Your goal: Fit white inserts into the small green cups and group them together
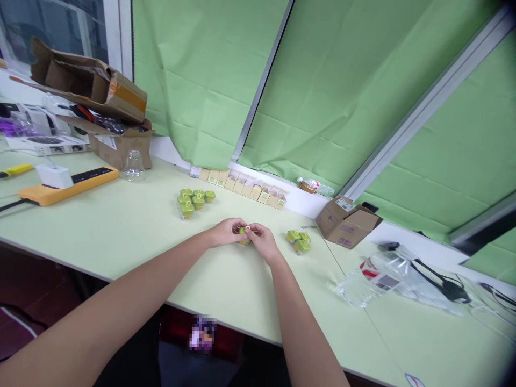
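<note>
Between my two hands, at the middle of the table, is a small clear container with a green lid, partly hidden by my fingers. My left hand is closed on its left side. My right hand pinches at a pale loop on top of the lid. Further left stands a group of several similar green-lidded containers with loops on top. To the right of my right hand sits a smaller cluster of green-lidded containers.
Small cardboard boxes line the table's back edge. An orange power strip, a clear jar and opened cartons are at left. A carton and a large plastic bottle lie at right.
</note>
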Action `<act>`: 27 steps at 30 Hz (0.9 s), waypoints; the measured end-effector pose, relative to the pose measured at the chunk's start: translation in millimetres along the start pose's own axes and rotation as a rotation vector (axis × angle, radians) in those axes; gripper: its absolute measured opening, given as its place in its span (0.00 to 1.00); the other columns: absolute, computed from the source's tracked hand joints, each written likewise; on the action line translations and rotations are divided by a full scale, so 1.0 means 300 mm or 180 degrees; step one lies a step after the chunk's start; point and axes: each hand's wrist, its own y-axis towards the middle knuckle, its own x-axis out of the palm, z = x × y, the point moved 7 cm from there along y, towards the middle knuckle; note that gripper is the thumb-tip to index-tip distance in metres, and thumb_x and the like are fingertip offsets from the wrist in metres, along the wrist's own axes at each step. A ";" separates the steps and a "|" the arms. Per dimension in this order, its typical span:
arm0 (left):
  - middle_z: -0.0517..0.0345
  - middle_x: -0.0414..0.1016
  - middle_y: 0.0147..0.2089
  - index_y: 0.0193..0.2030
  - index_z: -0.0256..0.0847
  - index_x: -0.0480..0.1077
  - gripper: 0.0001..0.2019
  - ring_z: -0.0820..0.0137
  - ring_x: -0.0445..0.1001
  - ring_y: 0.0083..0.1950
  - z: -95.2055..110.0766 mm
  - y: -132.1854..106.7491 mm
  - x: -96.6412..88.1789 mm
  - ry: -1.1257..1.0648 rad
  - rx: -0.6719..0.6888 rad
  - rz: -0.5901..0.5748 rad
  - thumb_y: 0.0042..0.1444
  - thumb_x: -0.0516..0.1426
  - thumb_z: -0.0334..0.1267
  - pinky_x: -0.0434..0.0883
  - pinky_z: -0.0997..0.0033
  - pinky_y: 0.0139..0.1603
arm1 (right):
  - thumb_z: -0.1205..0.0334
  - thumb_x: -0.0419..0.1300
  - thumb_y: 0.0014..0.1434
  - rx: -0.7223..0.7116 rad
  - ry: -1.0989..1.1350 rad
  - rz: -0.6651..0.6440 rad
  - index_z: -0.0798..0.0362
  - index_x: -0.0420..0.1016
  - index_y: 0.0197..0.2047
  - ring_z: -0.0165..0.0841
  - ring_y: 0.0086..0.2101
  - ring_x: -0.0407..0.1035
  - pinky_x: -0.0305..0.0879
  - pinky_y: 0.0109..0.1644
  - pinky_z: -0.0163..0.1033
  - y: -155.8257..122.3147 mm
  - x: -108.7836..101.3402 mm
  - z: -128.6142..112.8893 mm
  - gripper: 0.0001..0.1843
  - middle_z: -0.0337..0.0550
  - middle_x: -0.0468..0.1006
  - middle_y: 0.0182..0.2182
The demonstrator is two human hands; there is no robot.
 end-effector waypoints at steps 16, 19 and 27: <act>0.49 0.74 0.51 0.55 0.42 0.67 0.27 0.63 0.74 0.46 -0.021 -0.009 -0.060 0.0807 -0.0153 0.0406 0.49 0.64 0.47 0.72 0.61 0.48 | 0.46 0.62 0.53 0.0018 0.0755 0.0851 0.48 0.68 0.36 0.33 0.35 0.71 0.72 0.37 0.39 -0.010 -0.058 -0.056 0.15 0.38 0.75 0.35; 0.46 0.69 0.61 0.61 0.42 0.64 0.30 0.56 0.68 0.60 0.040 -0.023 -0.088 0.1380 0.0197 0.0708 0.51 0.62 0.45 0.67 0.56 0.59 | 0.49 0.65 0.48 0.0421 0.0950 0.0936 0.49 0.69 0.34 0.33 0.32 0.72 0.72 0.34 0.39 -0.015 -0.062 -0.029 0.16 0.38 0.75 0.32; 0.51 0.74 0.55 0.59 0.43 0.67 0.21 0.61 0.69 0.58 0.201 -0.045 0.031 0.2211 0.1192 0.0147 0.59 0.59 0.38 0.67 0.59 0.59 | 0.52 0.65 0.45 0.0773 0.1041 0.0567 0.51 0.72 0.31 0.33 0.29 0.71 0.73 0.33 0.41 -0.034 -0.032 -0.029 0.13 0.37 0.75 0.26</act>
